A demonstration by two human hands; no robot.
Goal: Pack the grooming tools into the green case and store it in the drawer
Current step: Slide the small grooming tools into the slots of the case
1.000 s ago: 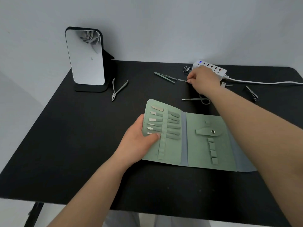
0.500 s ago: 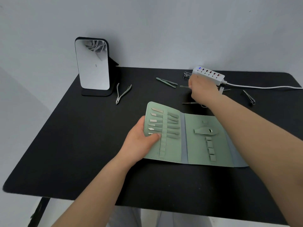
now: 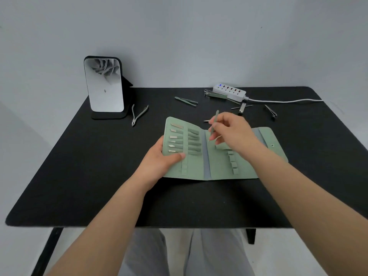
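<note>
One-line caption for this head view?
Left hand holds the open green case on the black table; right hand pinches a slim green tool over it.

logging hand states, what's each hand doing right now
Left hand: grips the left edge of the case.
Right hand: fingers pinch a thin green tool above the case.

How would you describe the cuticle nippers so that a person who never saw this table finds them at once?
Start from the standing rectangular mirror on its black base at the far left of the black table. Just to its right, apart from the open green case, lie the grey metal cuticle nippers. Only this tool has two handles spreading like a V, meeting in small jaws.
</note>
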